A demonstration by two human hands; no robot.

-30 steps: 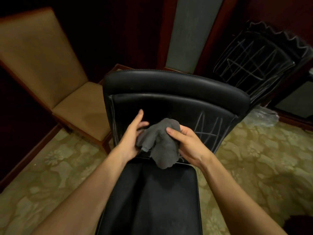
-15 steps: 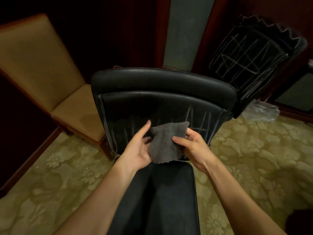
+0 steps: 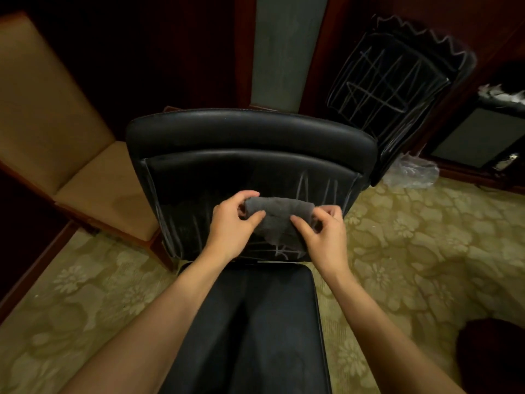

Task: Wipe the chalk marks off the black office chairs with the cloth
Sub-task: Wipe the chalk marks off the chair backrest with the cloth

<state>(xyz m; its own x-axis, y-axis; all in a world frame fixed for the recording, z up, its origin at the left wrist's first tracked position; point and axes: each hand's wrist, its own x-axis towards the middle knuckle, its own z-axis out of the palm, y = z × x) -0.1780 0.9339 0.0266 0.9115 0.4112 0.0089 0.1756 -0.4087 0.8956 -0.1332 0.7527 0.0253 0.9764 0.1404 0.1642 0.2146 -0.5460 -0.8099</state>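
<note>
The grey cloth (image 3: pixel 279 216) is up in front of the near black chair's backrest (image 3: pixel 250 166), stretched sideways between both hands, soft and nubbly, rolled thick along its top edge with a ragged flap hanging down over the lower backrest. The left hand (image 3: pixel 231 223) pinches the cloth's 9 o'clock end, thumb on the front, fingers curled behind; the right hand (image 3: pixel 324 237) grips the 3 o'clock end the same way, thumb pressing the front fold. White chalk marks (image 3: pixel 318 189) streak the smooth, padded leather at the cloth's 1 o'clock, and more scribbles peek out below the flap. Down at 6 o'clock runs the flat, dull black seat (image 3: pixel 255 322), both forearms reaching over it. Out at 1 o'clock a second black chair (image 3: pixel 392 81) stands against the dark wood wall, its back covered in criss-cross chalk lines and a zigzag along the top. A crumpled clear plastic bag (image 3: pixel 412 172) lies on the floor at 2 o'clock. At 10 o'clock sits a tan upholstered chair (image 3: pixel 65 132) with a wooden frame. Flowered green-gold carpet (image 3: pixel 426 251) spreads all round.
</note>
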